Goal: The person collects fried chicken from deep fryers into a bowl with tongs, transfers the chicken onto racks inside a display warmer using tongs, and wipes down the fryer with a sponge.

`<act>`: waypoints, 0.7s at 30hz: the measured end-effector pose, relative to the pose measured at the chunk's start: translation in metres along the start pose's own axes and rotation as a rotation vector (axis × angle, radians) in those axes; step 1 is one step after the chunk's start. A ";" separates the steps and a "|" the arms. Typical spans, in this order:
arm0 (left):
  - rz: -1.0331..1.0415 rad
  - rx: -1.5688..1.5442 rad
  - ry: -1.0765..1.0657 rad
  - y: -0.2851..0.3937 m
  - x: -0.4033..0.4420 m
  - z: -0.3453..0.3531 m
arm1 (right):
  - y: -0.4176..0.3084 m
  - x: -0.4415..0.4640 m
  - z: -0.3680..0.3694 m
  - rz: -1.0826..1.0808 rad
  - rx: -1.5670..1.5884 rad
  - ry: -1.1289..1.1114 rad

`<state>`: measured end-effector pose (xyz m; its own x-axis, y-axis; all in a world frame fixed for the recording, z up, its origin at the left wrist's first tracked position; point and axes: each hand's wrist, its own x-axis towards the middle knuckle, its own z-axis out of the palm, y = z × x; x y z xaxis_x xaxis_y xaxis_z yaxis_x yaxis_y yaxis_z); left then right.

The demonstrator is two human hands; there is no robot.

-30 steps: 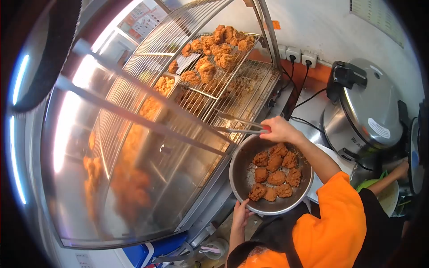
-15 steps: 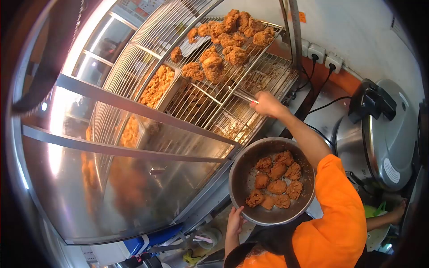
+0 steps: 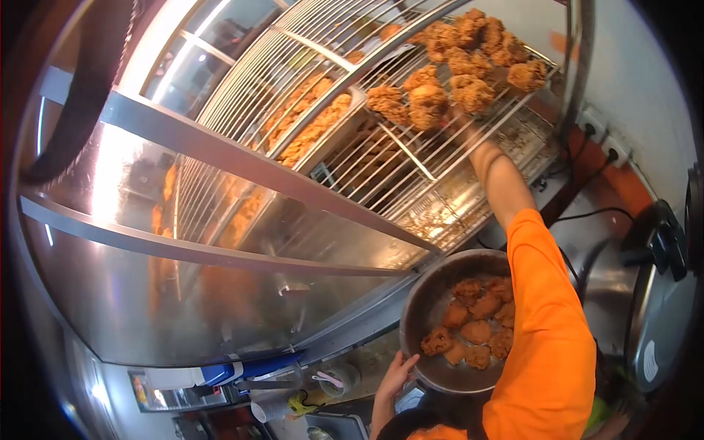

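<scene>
My left hand (image 3: pixel 396 375) grips the lower left rim of a deep metal bowl (image 3: pixel 419 323) that holds several fried chicken pieces (image 3: pixel 477 332). Up inside the cabinet, my right hand (image 3: pixel 460 130) is under the upper wire rack (image 3: pixel 418 158), partly covered by its bars and the chicken. A small red bit of the tongs (image 3: pixel 446 125) shows at its fingers; the rest of the tongs is hidden. More fried chicken (image 3: pixel 473 94) lies on the rack, just above this hand. The orange right sleeve covers part of the bowl.
A metal tray (image 3: pixel 334 136) of smaller fried pieces stands left of the rack. Metal frame bars (image 3: pixel 242 172) cross the cabinet's front. On the right are a large lidded cooker (image 3: pixel 653 323), cables and wall sockets (image 3: pixel 603 139). A pale container (image 3: pixel 341 380) stands below.
My right hand has moved from over the bowl up into the cabinet, under the rack, with the tongs. My left hand stays on the bowl's rim. The view has shifted.
</scene>
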<state>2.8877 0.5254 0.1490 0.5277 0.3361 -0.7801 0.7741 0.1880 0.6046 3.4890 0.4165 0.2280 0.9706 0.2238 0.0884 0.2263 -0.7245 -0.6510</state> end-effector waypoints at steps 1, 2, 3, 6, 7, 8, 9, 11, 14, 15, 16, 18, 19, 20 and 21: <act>0.007 -0.019 -0.035 -0.004 0.003 -0.003 | -0.003 0.006 0.006 -0.004 -0.051 -0.002; 0.013 -0.044 -0.008 0.008 -0.005 0.003 | -0.002 0.013 0.007 -0.007 -0.099 -0.008; 0.014 -0.070 0.015 0.020 -0.013 0.012 | 0.005 0.018 0.006 -0.012 -0.137 -0.012; 0.005 -0.051 0.007 0.006 -0.006 0.005 | 0.018 0.019 0.002 -0.039 -0.237 -0.022; 0.008 -0.025 -0.012 0.004 -0.003 0.002 | 0.021 0.014 0.000 -0.053 -0.269 -0.021; 0.007 -0.023 -0.018 0.002 -0.002 0.001 | 0.029 0.014 -0.005 -0.065 -0.291 -0.025; 0.006 -0.019 -0.024 0.007 -0.004 0.002 | 0.034 0.010 -0.007 -0.077 -0.313 -0.030; -0.005 0.020 -0.037 0.008 -0.003 0.000 | 0.047 0.001 -0.013 -0.103 -0.365 -0.042; 0.002 -0.004 -0.072 0.005 0.001 -0.002 | 0.066 -0.017 -0.024 -0.121 -0.432 -0.065; 0.008 -0.018 -0.082 0.004 0.001 -0.003 | 0.072 -0.023 -0.029 -0.124 -0.453 -0.081; 0.013 -0.033 -0.091 0.003 0.000 -0.003 | 0.079 -0.029 -0.036 -0.127 -0.472 -0.103; 0.029 -0.057 -0.109 0.002 0.000 -0.006 | 0.090 -0.039 -0.050 -0.126 -0.502 -0.156; 0.039 -0.070 -0.120 -0.001 0.002 -0.006 | 0.096 -0.046 -0.058 -0.127 -0.505 -0.192; 0.047 -0.085 -0.131 -0.003 0.002 -0.006 | 0.100 -0.053 -0.065 -0.126 -0.463 -0.243; 0.044 -0.100 -0.133 0.001 0.000 -0.004 | 0.106 -0.060 -0.074 -0.124 -0.399 -0.294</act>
<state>2.8870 0.5297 0.1507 0.6066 0.2224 -0.7632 0.7143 0.2688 0.6461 3.4607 0.2785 0.2093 0.8832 0.4567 -0.1064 0.4081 -0.8603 -0.3054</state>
